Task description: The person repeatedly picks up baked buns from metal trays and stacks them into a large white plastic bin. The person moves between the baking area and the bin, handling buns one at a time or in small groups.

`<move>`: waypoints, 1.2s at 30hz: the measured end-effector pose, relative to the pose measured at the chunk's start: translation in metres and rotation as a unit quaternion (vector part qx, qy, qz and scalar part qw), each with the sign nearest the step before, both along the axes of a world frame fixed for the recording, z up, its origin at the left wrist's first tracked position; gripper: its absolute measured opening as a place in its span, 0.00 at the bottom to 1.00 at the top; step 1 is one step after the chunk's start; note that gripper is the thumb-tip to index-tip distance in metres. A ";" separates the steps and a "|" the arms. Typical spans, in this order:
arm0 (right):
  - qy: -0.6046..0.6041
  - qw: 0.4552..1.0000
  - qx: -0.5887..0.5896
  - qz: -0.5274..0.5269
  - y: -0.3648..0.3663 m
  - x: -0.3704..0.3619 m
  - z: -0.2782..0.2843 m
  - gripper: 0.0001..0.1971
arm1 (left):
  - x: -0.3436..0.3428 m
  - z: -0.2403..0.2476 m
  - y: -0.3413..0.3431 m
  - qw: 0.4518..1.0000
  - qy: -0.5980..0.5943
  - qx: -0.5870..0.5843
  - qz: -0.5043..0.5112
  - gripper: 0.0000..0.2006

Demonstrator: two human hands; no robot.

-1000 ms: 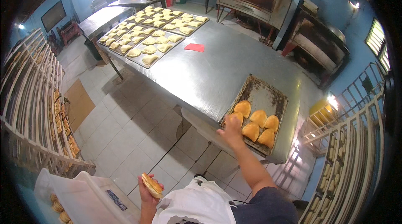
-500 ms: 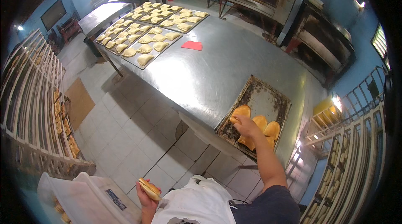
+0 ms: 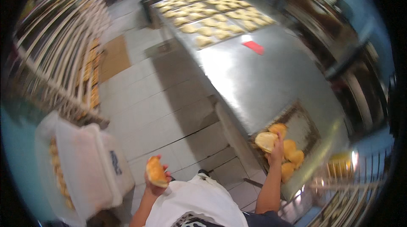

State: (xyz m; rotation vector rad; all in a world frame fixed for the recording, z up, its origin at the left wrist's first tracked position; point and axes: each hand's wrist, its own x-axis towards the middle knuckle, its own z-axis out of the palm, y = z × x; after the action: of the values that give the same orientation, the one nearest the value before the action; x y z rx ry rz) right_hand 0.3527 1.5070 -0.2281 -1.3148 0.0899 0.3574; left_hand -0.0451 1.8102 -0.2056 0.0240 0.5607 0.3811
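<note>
My left hand is closed around a golden-brown baked pastry, held in front of my apron above the floor. At the right, my right hand grips another baked pastry, its pale face showing, over the near left part of a dark, worn baking tray. On that tray, an orange-brown pastry lies just behind my right hand. Several more browned pastries sit to the right of my wrist and forearm. Some of my right fingers are hidden by the pastry, and motion blurs the picture.
The tray rests on a long metal table. Trays of pale unbaked pastries and a red flat piece lie farther up it. White plastic bins stand at my left, below a slatted rack. Another rack is at the right.
My right hand has lifted a pastry off the tray and turned its pale face into view. My left hand still holds its pastry, now with the browned top showing. The view has swung left.
</note>
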 end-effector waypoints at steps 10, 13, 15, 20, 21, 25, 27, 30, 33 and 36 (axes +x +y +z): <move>-0.232 0.883 0.052 0.406 0.235 -0.260 0.051 0.25 | -0.053 -0.006 0.029 0.986 -0.116 0.079 0.090 0.23; -0.323 0.815 0.086 0.474 0.277 -0.346 0.053 0.23 | -0.099 0.000 0.049 0.982 -0.097 0.077 0.145 0.24; -0.372 0.763 0.108 0.518 0.299 -0.390 0.050 0.22 | -0.134 0.001 0.064 0.972 -0.074 0.104 0.196 0.26; -0.292 0.675 0.112 0.669 0.351 -0.477 0.060 0.22 | -0.239 0.010 0.099 0.940 -0.068 0.190 0.277 0.23; -0.244 0.659 0.110 0.703 0.363 -0.491 0.069 0.23 | -0.261 0.015 0.106 0.932 -0.036 0.216 0.287 0.22; -0.205 0.604 0.021 0.770 0.411 -0.539 0.121 0.39 | -0.324 0.045 0.125 0.842 0.241 0.370 0.310 0.20; -0.322 0.529 -0.006 0.786 0.432 -0.576 0.138 0.45 | -0.347 0.061 0.135 0.801 0.289 0.430 0.301 0.21; -0.451 0.423 -0.055 0.784 0.468 -0.616 0.162 0.44 | -0.377 0.082 0.155 0.780 0.322 0.443 0.303 0.23; -0.509 0.385 0.070 0.767 0.518 -0.644 0.185 0.42 | -0.408 0.098 0.175 0.687 0.362 0.501 0.382 0.25; -0.521 0.381 0.070 0.760 0.596 -0.672 0.202 0.36 | -0.445 0.107 0.190 0.593 0.441 0.504 0.448 0.23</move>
State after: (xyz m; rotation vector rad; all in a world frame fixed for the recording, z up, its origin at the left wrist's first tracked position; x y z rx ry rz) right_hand -0.3191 2.1027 -0.0259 -0.8095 -2.3658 0.9302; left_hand -0.4898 2.0005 -0.0982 1.1435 1.2692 1.7285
